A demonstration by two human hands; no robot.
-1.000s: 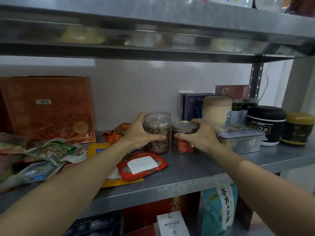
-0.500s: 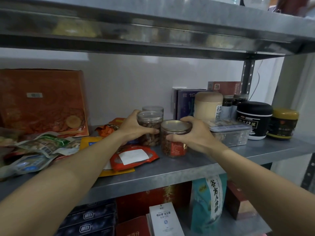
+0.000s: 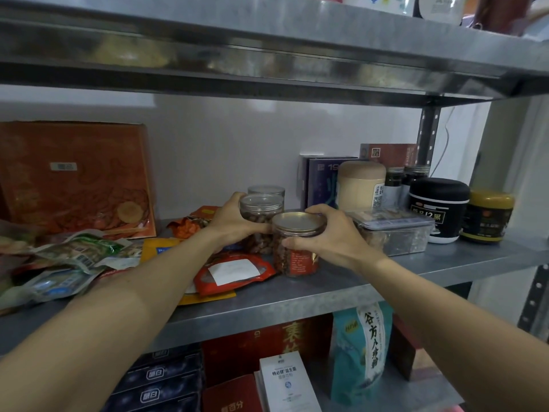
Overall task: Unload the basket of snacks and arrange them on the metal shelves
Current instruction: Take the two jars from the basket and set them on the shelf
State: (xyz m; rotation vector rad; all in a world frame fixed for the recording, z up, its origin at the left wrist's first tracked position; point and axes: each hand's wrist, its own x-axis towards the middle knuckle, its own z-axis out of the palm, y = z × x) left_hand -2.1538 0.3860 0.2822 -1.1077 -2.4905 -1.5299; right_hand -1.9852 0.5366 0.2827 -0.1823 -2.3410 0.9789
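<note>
We're gripping jars: left hand (image 3: pixel 231 224) curling round clear-lid jar (image 3: pixel 261 205), right hand (image 3: pixel 332 236) round gold-lid jar (image 3: pixel 298 225); we're aiming both upright on bare shelf (image 3: pixel 326 292).

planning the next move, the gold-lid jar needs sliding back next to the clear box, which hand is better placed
Right. The right hand grips the gold-lid jar on the side nearest the clear box. The left hand holds the clear-lid jar, farther from that box.
</note>
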